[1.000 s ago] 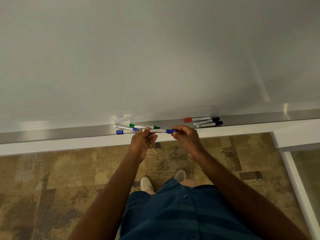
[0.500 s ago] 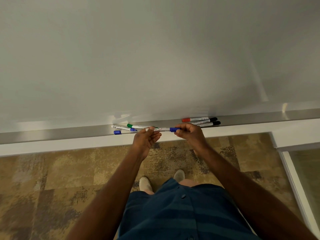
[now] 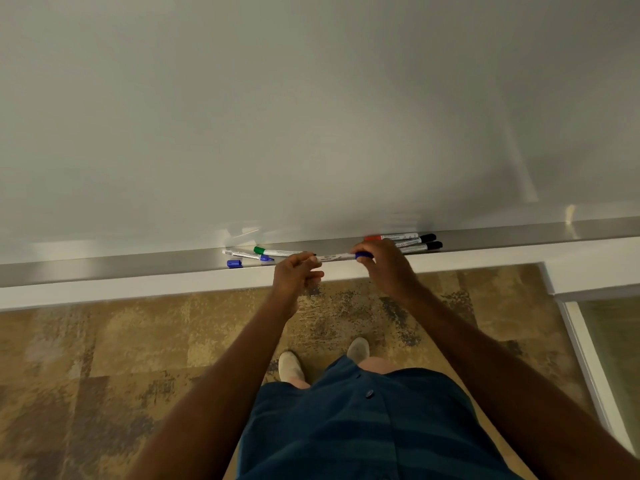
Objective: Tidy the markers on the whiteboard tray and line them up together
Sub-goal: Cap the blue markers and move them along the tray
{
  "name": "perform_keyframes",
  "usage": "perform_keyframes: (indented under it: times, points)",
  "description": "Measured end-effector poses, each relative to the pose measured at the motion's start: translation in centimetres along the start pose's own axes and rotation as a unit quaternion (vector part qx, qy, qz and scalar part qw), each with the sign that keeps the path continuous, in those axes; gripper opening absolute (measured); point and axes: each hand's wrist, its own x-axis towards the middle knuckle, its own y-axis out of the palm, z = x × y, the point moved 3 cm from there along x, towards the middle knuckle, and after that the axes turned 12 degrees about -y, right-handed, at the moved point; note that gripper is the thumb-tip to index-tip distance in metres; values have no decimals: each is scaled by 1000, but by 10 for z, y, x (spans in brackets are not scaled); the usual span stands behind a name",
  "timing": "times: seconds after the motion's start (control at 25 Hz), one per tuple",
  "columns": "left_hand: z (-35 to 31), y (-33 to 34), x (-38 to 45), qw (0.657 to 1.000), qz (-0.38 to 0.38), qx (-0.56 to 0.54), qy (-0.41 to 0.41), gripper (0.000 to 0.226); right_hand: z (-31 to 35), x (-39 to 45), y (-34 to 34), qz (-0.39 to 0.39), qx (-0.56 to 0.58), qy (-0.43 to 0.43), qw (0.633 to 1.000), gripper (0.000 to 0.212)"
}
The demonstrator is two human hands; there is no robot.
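Step in hand, as I read it: carrying one blue marker (image 3: 337, 257) toward the group on the right. Left hand (image 3: 298, 273) pinches the marker's tail end between thumb and forefinger, other fingers (image 3: 313, 275) loosely curled below. Right hand (image 3: 384, 268) has its fingers wrapped over the blue-capped end. Marker lies level, just above the front lip of the whiteboard tray (image 3: 138, 268); I cannot tell whether it touches the metal.

Just past the right fingers: red marker (image 3: 391, 236) and two black markers (image 3: 415, 243), lying side by side, roughly parallel. Beyond the left fingers: green marker (image 3: 277, 252), another blue marker (image 3: 247, 255) askew, and a loose blue cap (image 3: 234, 263) near it.

Judgement: next move calls for sliding the held marker rightward and laying it parallel against the nearest black one, caps matching. Left group not yet gathered; the loose cap probably belongs on a marker, though which one I cannot tell
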Motion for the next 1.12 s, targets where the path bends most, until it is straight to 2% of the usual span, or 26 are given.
perform_keyframes:
  times: [0.08,0.12,0.2,0.28,0.4,0.48,0.64,0.8,0.88,1.04,1.12]
  points:
    - [-5,-12,4,987,-75,125,66,15,-27,2,-12,-39,-59,14,997,21]
    - [-9,-21,6,966,-116,204,106,16,-42,0,-20,-61,-91,32,993,21]
    - [-17,-43,8,905,-194,335,178,19,-70,-5,-33,-94,-150,64,982,21]
    - [-21,-66,11,848,-248,408,231,20,-90,-10,-39,-102,-181,94,974,22]
    - [-27,-96,18,775,-313,492,244,22,-105,-12,-39,-82,-204,111,969,20]
    - [-29,-111,22,750,-335,521,234,25,-108,-12,-36,-77,-213,115,967,20]
    - [-29,-132,27,751,-351,526,191,31,-109,-9,-31,-82,-233,125,961,22]
    - [-31,-136,27,748,-329,542,196,31,-84,-8,-22,-114,-235,110,959,31]
    - [-31,-138,30,752,-313,544,202,33,-53,-2,-7,-117,-225,68,965,34]
    - [-37,-142,33,757,-283,554,203,37,23,31,44,-76,-160,-49,983,21]
    - [-41,-144,34,761,-265,555,205,31,59,51,71,-40,-124,-85,988,19]
